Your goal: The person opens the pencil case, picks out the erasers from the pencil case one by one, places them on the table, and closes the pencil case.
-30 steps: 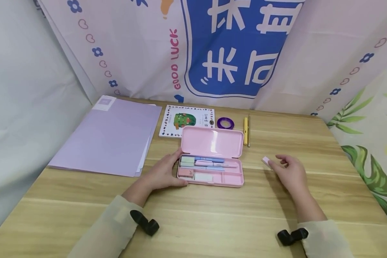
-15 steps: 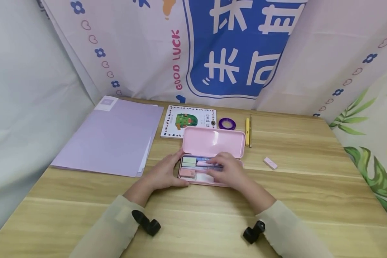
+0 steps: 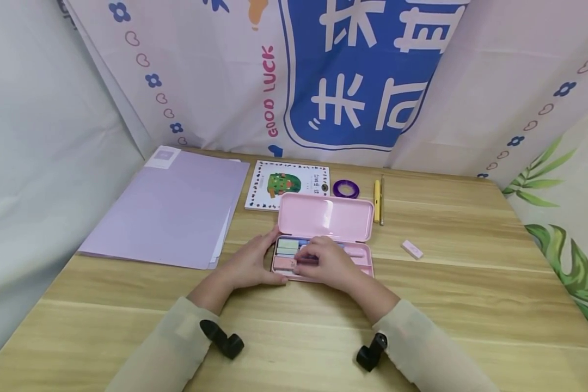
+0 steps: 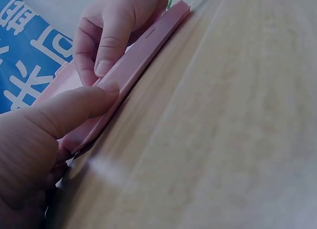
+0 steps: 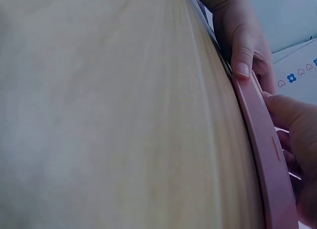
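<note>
A pink pencil case (image 3: 325, 218) lies with its lid raised on the wooden table. My left hand (image 3: 249, 264) grips its left end, with the thumb (image 4: 81, 108) on the front wall. Inside the case, my right hand (image 3: 333, 264) reaches into the front compartment, its bent fingertips beside a pink block-shaped eraser (image 3: 284, 263). What lies between those fingertips is hidden. Behind it are pale green blocks (image 3: 287, 245) and several pens, partly covered by the right hand. A small pale pink eraser (image 3: 412, 249) lies on the table to the right of the case.
A lilac folder (image 3: 161, 212) with papers lies at the left. Behind the case are a booklet (image 3: 264, 185) with a green picture, a purple tape roll (image 3: 346, 189), a yellow pen (image 3: 377, 201) and a pencil (image 3: 382, 204). Printed cloth hangs behind the table (image 3: 446, 299).
My right hand has let go of the small pale pink eraser on the table, then moved left into the pencil case, towards its left end. The left hand stays on the case.
</note>
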Motion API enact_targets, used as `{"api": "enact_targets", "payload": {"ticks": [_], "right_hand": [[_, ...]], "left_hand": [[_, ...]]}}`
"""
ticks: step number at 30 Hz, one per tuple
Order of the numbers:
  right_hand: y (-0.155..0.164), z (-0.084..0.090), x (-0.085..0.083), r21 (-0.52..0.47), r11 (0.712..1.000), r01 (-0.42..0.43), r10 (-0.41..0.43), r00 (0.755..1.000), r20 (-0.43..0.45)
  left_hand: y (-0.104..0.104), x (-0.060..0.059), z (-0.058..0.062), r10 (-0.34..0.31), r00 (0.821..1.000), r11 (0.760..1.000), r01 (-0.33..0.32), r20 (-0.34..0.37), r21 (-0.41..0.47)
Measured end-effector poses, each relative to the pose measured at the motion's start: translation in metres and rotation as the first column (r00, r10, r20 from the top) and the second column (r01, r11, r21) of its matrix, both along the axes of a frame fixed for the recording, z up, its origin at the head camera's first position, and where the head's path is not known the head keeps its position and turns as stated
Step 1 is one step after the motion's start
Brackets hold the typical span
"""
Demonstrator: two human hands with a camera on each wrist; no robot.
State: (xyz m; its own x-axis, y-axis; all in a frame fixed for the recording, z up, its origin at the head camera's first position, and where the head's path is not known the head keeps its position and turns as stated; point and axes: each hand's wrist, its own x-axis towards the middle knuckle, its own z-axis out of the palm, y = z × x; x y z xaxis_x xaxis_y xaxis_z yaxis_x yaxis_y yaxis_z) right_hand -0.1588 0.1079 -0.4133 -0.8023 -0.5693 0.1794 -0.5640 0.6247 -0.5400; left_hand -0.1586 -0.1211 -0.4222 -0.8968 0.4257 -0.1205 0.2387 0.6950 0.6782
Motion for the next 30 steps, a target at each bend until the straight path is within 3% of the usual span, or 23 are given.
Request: {"api": "enact_targets", "payload": {"ticks": [8,16,23,30], "right_hand": [[0.001,0.000,0.002,0.012,1.000,0.007,-0.007,1.000,0.010],[-0.004,0.004,0.002,0.067,0.997,0.025,-0.028,0.999,0.043],[-0.003,0.003,0.004,0.013,0.998,0.068,-0.069,0.991,0.117],[-0.003,0.006,0.006,0.048,0.998,0.048,-0.052,0.994,0.096]], "left_hand": [[-0.009,-0.003,-0.001,-0.038,0.999,0.998,0.036,0.039,0.057],[-0.011,-0.003,0.001,-0.038,0.999,0.999,0.037,0.038,0.031],[-0.012,-0.002,0.001,-0.030,0.999,0.999,0.029,0.033,0.028],[-0.013,-0.002,0.004,-0.001,1.000,1.000,0.000,0.028,0.008]]}}
